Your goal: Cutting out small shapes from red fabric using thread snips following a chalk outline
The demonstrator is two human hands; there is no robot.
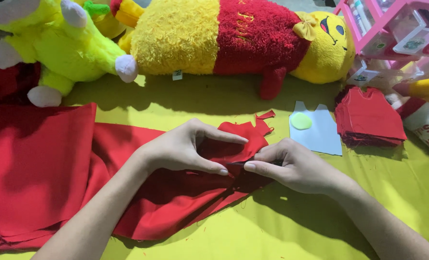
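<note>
We press our left hand (185, 149) flat-arched onto the wide sheet of red woven cloth (46, 168) that lies spread over the yellow-green table cover (272, 226); thumb and forefinger are spread apart, pinning the cloth on either side of the working spot. Our right hand (291, 166) has its fingers closed together on a thin dark tool (236, 163), whose kind we cannot tell, its tip touching the cloth between our left thumb and forefinger.

Judging by progress, some pieces seem already finished: a neat stack of cut red cloth shapes (368, 118) sits well to the right, beside a pale grey card template (320, 132) with a small round light-green piece (301, 121) on it. Most of the red cloth remains uncut, so much appears left.
</note>
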